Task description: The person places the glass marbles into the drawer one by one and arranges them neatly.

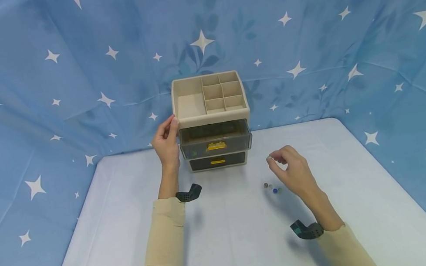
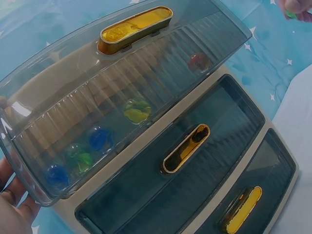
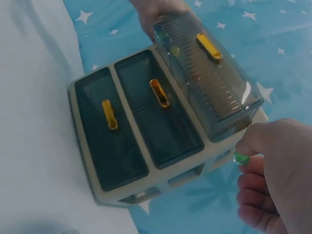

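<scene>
Left hand (image 1: 167,145): your bent fingers grip the organizer's (image 1: 213,119) left edge, apparently steadying it.
Top drawer (image 1: 234,146): pulled out, likely for access; marbles (image 2: 138,110) inside.
Loose marbles (image 1: 275,191): grouped on the surface (image 1: 225,237).
Right hand (image 1: 294,172): your fingers pinch a green marble (image 3: 241,158).

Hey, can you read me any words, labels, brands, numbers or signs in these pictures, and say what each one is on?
There are none that I can read.
Drawer unit and its yellow handles: no lettering visible.
Backdrop: printed stars and leaves only.
Dark wrist devices: any marking is too small to read.
Green marble in the right hand: no lettering visible.
</scene>
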### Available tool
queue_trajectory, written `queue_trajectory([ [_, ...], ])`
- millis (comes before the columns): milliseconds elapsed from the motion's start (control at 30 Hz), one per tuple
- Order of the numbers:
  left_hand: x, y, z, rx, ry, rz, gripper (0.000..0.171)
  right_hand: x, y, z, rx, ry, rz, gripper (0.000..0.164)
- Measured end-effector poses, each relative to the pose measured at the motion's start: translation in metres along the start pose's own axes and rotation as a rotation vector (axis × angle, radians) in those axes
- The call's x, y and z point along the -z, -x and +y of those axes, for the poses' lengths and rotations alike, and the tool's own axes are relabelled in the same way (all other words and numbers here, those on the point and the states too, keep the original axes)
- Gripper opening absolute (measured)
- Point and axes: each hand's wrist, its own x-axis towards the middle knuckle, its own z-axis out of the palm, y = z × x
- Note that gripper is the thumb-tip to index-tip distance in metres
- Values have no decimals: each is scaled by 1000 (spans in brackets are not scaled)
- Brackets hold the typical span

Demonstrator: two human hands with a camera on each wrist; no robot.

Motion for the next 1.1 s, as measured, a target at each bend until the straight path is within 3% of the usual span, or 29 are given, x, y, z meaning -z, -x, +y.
queue_trajectory([
  [500, 0, 2, 0, 1, 8, 12, 31, 5, -24, -13, 112, -33, 57, 13],
  [800, 0, 1, 1, 0, 2, 6, 31, 8, -39, -23, 106, -49, 62, 14],
  [1100, 0, 0, 0, -2, 4, 7, 31, 9, -54, -31, 162, -65, 95, 16],
])
